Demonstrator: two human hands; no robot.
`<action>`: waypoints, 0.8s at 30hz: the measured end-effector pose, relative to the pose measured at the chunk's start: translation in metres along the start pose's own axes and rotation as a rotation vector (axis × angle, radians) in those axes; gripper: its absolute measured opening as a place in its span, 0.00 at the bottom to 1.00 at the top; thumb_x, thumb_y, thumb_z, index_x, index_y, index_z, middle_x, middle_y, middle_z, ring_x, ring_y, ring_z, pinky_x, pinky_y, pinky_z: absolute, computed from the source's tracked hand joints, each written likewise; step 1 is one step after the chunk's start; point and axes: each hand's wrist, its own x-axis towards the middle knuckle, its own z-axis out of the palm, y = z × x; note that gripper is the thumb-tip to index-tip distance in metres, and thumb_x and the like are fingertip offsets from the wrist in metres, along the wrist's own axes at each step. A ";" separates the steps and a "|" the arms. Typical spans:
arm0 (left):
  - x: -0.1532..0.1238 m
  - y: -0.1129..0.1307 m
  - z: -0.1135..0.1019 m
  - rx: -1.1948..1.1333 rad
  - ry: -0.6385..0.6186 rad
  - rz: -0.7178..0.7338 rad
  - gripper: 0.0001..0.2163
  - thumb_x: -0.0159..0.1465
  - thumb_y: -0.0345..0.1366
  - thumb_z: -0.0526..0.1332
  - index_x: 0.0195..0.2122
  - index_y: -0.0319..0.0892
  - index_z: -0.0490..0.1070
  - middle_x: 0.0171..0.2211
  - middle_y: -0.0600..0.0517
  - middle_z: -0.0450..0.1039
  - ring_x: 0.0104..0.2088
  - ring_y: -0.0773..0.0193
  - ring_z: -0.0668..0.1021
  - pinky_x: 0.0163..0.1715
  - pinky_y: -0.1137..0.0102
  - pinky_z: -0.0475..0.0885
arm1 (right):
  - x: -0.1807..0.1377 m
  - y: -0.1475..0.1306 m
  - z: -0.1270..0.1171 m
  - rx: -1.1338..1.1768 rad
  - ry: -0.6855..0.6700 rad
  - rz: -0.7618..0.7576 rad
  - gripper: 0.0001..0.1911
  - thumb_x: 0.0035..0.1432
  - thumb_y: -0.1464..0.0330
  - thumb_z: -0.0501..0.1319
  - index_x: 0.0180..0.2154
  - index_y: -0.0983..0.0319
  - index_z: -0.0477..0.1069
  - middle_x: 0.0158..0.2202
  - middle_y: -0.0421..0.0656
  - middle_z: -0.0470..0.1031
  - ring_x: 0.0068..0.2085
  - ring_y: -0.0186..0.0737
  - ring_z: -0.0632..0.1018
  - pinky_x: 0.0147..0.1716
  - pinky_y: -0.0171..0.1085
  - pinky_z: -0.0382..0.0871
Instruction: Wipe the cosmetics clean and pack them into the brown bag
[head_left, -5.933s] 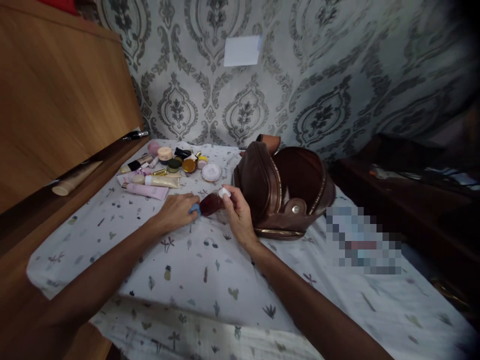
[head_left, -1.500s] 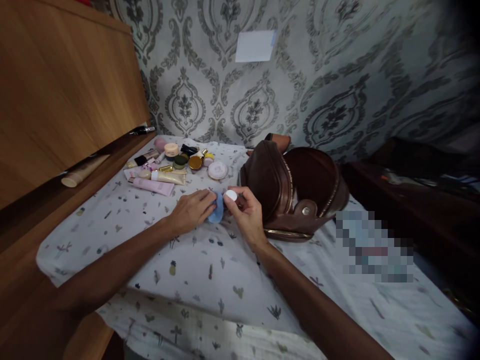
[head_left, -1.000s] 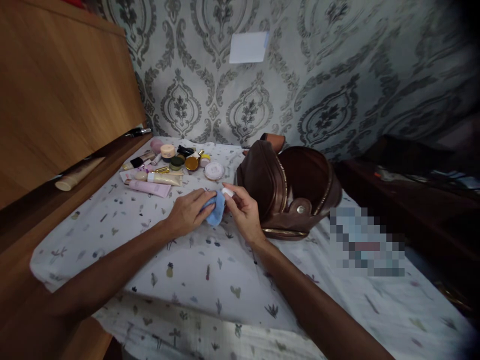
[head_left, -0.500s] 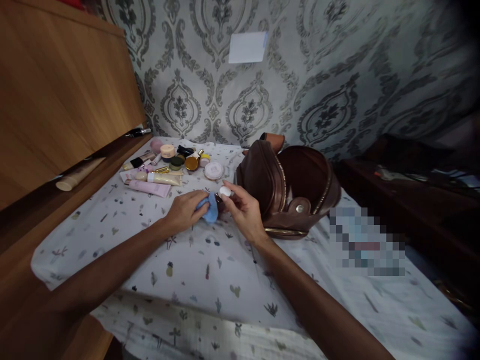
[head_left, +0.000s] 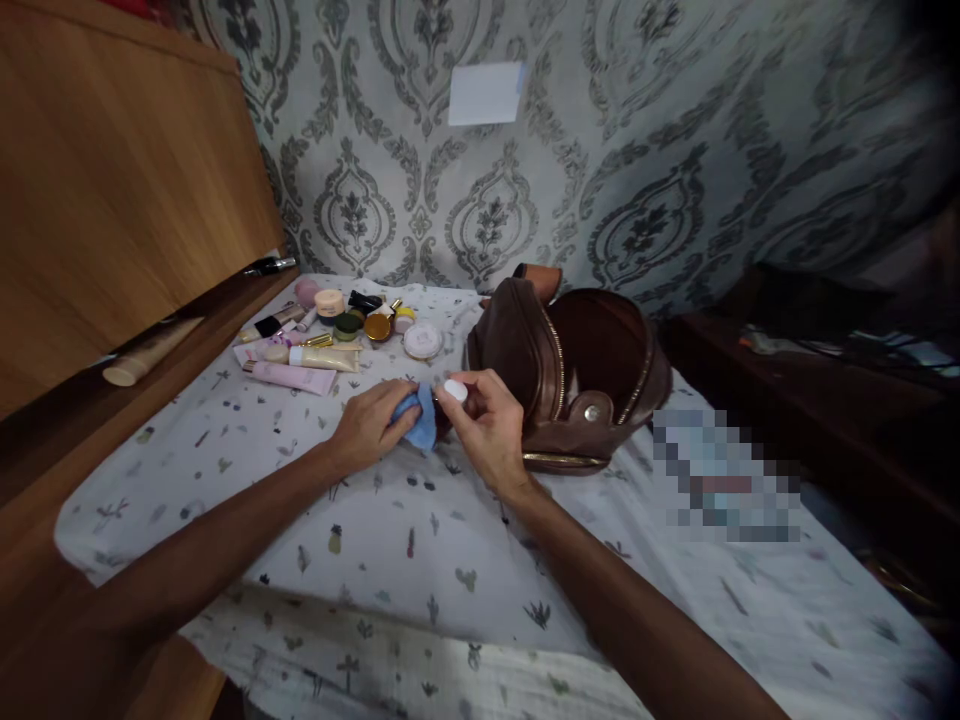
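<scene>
My left hand (head_left: pixel 371 428) is closed on a small blue cloth (head_left: pixel 421 424), pressing it against a little bottle with a white cap (head_left: pixel 454 389). My right hand (head_left: pixel 486 428) grips that bottle; its dark body is mostly hidden behind the cloth and my fingers. Both hands hover just above a bed sheet (head_left: pixel 390 540) printed with small plants. An open brown leather bag (head_left: pixel 577 375) lies right beside my right hand.
Several cosmetics sit in a cluster at the far left of the sheet: a pink tube (head_left: pixel 292 377), a cream tube (head_left: pixel 324 358), a round compact (head_left: pixel 422 342), small jars (head_left: pixel 330 303). A wooden headboard (head_left: pixel 112 190) and its ledge rise on the left. Patterned wallpaper (head_left: pixel 600 180) is behind.
Earlier the dark red bottle body was visible and the cloth was bunched in my left hand. Now the cloth covers the bottle. Over the last second my hands shifted only slightly.
</scene>
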 end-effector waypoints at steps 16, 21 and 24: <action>0.012 -0.013 -0.009 -0.519 -0.124 -0.274 0.18 0.68 0.50 0.55 0.46 0.40 0.71 0.35 0.53 0.74 0.35 0.63 0.74 0.37 0.71 0.68 | -0.006 0.003 0.006 0.371 0.066 0.178 0.17 0.60 0.54 0.63 0.40 0.60 0.66 0.27 0.36 0.68 0.21 0.31 0.69 0.19 0.32 0.67; 0.013 -0.017 0.000 -0.921 -0.075 -0.499 0.21 0.64 0.56 0.59 0.35 0.40 0.68 0.22 0.58 0.66 0.18 0.71 0.64 0.17 0.75 0.58 | -0.011 0.003 0.011 0.387 0.073 0.171 0.16 0.62 0.54 0.62 0.40 0.59 0.64 0.30 0.37 0.69 0.21 0.30 0.70 0.21 0.33 0.70; 0.013 -0.018 0.005 -1.106 -0.040 -0.587 0.21 0.59 0.57 0.64 0.30 0.41 0.66 0.19 0.59 0.64 0.15 0.74 0.62 0.13 0.77 0.55 | -0.014 0.005 0.013 0.401 0.062 0.183 0.15 0.63 0.55 0.61 0.40 0.59 0.64 0.29 0.36 0.68 0.22 0.30 0.69 0.22 0.33 0.71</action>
